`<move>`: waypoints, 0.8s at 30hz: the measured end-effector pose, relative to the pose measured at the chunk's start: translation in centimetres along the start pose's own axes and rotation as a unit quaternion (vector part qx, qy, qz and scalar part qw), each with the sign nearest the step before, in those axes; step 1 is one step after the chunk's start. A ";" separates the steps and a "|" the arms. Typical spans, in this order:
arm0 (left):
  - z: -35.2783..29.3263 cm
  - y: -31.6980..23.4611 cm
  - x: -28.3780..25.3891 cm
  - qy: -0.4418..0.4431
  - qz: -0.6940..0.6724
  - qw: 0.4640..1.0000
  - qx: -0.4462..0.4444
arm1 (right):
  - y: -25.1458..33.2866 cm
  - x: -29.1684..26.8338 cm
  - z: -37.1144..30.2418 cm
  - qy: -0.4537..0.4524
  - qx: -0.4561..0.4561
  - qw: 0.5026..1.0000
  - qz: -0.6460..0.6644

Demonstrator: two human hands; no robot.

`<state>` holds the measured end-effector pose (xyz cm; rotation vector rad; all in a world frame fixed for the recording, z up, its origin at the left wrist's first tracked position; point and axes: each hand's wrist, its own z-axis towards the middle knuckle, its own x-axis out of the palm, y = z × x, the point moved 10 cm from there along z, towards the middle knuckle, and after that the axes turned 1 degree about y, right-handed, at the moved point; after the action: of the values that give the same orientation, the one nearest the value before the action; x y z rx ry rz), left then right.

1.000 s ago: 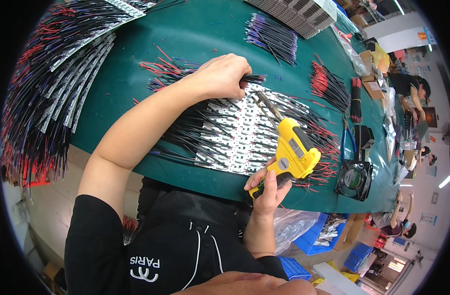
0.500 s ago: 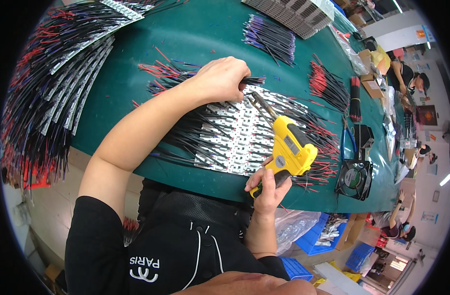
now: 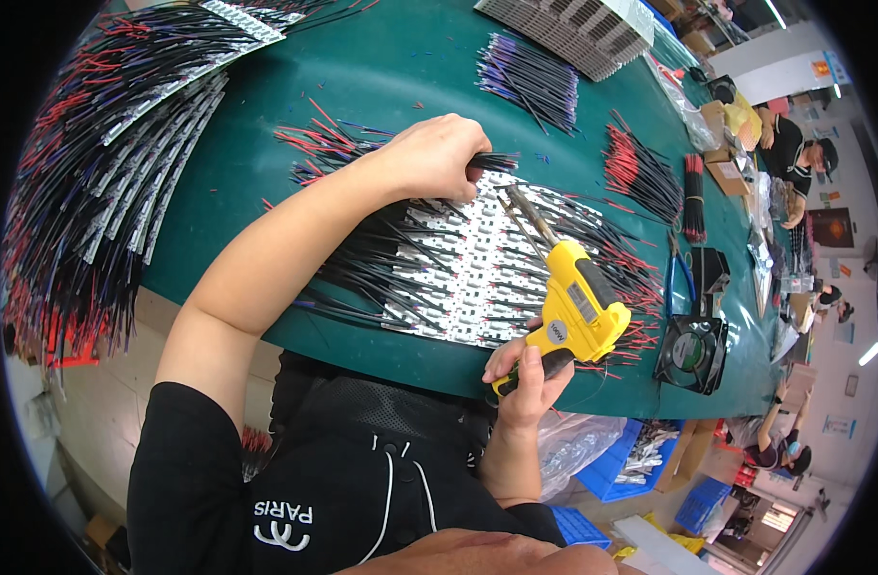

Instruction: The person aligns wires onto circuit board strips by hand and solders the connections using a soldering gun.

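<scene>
A white circuit board panel [image 3: 458, 278] lies in front of me, with rows of black wires sticking out on both sides. My left hand [image 3: 444, 158] is closed over its far edge on a small bundle of black wires [image 3: 499, 161], whose ends poke out past the fingers. In my right hand [image 3: 527, 379] is a yellow soldering gun [image 3: 578, 302], gripped by its handle. Its metal tip points away from me, over the far part of the panel and close to my left fingers. Whether the tip touches the board, I cannot tell.
Finished-looking wired strips [image 3: 161, 163] are heaped at the left. Loose purple-tipped wires [image 3: 530, 81] and red-tipped wires [image 3: 640, 168] lie farther off. Blue-handled pliers [image 3: 681, 273] and a black fan [image 3: 692, 353] stand at the right. Other people work beyond the green table [image 3: 410, 62].
The soldering gun has shifted a little to the right and toward me, its tip drawing away from my left fingers. My left hand has hardly moved.
</scene>
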<state>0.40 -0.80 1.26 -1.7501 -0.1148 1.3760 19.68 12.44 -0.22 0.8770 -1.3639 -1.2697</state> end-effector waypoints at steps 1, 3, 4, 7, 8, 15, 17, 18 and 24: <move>0.0 0.0 0.0 -0.002 -0.009 1.000 0.007 | -0.4 -0.2 -0.1 -0.003 0.008 1.000 0.023; 0.0 0.1 0.0 -0.004 -0.018 1.000 0.013 | -0.7 -0.2 -0.2 -0.005 0.016 0.999 0.046; 0.0 0.1 0.1 -0.001 -0.019 1.000 0.013 | -0.7 -0.1 -0.2 -0.009 0.018 1.000 0.021; 0.0 -0.1 0.1 0.005 -0.016 1.000 0.019 | -0.9 -0.2 -0.2 -0.012 0.022 1.000 -0.005; 0.0 -0.3 0.1 0.007 -0.015 1.000 0.024 | -1.0 -0.2 -0.3 -0.011 0.024 1.000 -0.007; 0.1 -0.4 0.2 -0.002 -0.003 0.999 0.050 | -1.1 -0.2 -0.3 -0.020 0.029 0.999 -0.009; 0.2 -0.3 0.5 0.019 -0.005 0.999 0.036 | -1.3 -0.1 -0.3 -0.012 0.038 0.999 -0.012; 0.2 -0.4 0.5 0.019 -0.005 0.999 0.036 | -1.3 -0.1 -0.3 -0.013 0.038 0.999 -0.012; -0.1 -0.4 0.3 -0.007 0.023 0.999 0.021 | -1.0 0.5 -0.3 0.018 0.032 0.997 -0.064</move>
<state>0.75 -0.41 1.32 -1.7176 -0.0521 1.4149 19.70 11.75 -1.17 1.0415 -1.3441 -1.3054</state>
